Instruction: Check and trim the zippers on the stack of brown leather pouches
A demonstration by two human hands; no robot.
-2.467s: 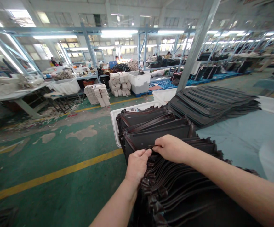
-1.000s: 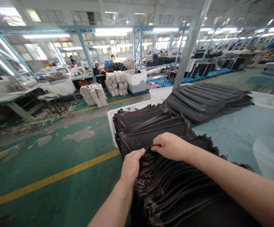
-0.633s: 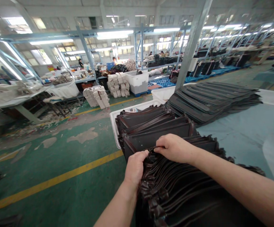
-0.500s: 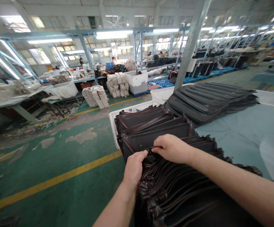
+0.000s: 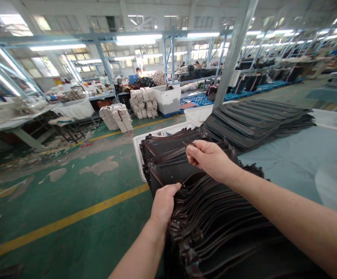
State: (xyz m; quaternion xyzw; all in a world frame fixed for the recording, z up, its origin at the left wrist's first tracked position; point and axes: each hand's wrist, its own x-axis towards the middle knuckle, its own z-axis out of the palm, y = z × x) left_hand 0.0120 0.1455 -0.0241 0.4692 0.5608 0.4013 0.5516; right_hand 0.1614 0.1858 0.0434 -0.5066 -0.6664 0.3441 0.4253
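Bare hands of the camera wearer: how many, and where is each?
2. The left hand holds the left edge of the dark panels; the right hand is raised over them, holding a small pointed tool.

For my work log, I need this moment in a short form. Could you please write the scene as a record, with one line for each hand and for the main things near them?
Left hand: pinching an edge among the black panels
Right hand: over the panels, gripping a small dark tool, exact type unclear
Panels: close-packed, edges partly brown
Tub: white, rim showing beside the panels
Sheets: dark grey, overlapping, beyond the panels
Floor: green, with a yellow line
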